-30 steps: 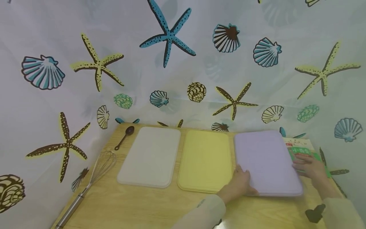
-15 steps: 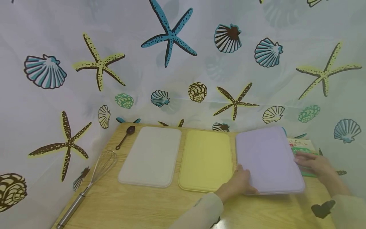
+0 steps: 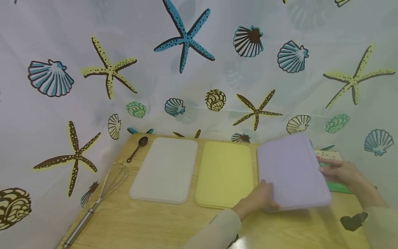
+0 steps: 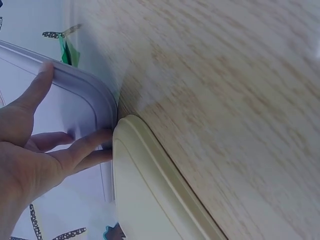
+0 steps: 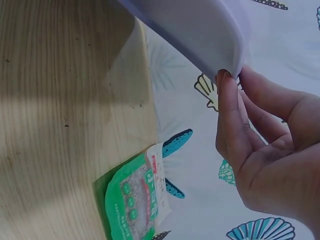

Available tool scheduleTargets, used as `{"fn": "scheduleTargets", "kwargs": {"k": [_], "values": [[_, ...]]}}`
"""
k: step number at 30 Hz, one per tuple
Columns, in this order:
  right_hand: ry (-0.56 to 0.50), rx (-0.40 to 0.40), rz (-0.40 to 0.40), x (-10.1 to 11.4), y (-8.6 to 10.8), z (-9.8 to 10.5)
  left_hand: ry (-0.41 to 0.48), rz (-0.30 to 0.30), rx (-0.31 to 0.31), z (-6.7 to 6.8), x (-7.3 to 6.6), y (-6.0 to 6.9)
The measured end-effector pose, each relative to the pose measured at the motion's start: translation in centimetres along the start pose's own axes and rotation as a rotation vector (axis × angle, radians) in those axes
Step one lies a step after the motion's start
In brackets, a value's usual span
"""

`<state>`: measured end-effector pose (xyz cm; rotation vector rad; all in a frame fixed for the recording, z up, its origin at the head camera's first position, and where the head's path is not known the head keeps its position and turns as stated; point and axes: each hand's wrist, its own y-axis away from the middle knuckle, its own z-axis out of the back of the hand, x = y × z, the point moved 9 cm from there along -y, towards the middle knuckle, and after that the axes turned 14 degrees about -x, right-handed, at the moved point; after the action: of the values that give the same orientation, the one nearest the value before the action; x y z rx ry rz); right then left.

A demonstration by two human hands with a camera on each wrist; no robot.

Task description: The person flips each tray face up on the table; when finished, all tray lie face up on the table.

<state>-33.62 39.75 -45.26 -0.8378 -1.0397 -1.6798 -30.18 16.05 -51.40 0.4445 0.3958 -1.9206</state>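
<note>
A light purple rectangular lid (image 3: 290,166) with rounded corners lies at the right, tilted, its right side raised off the table. My left hand (image 3: 258,197) holds its near left corner, thumb on the front edge (image 4: 75,80) and fingers along the left side. On the raised right edge, my right hand (image 3: 343,172) pinches the rim between thumb and fingers, as the right wrist view shows. The space under the lid is mostly hidden. A green and white printed packet (image 5: 131,200) lies on the table behind the right hand, partly covered in the head view.
Left of the purple lid lie a matching yellow lid (image 3: 225,174) and a white lid (image 3: 163,169). A whisk (image 3: 99,199) and a dark spoon (image 3: 137,148) lie along the left side of the wooden table (image 3: 149,224). A shell-patterned curtain (image 3: 199,76) stands behind.
The purple lid's right side has risen and tilts more steeply. My right hand has moved up with it, away from the packet. The left hand stays at the near left corner.
</note>
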Motion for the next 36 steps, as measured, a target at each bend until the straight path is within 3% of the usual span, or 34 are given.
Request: {"fn": "scheduleTargets", "kwargs": {"k": [8,16,20,26,36], "values": [[-0.010,0.006,0.024,2.0,0.7,-0.5,0.025,-0.048,-0.022,1.2,-0.7,0.3],[0.034,-0.009,0.042,2.6,1.0,-0.8,0.034,-0.023,-0.015,1.4,-1.1,0.8],[-0.001,0.008,0.039,2.9,1.2,-1.0,0.037,0.002,0.008,1.1,-1.1,0.9],[0.023,0.011,0.090,4.2,1.3,-1.4,0.101,0.015,0.030,1.2,-1.1,1.0],[-0.076,0.044,0.069,5.6,2.2,-2.1,0.148,-0.001,0.004,1.7,-1.2,1.1]]}}
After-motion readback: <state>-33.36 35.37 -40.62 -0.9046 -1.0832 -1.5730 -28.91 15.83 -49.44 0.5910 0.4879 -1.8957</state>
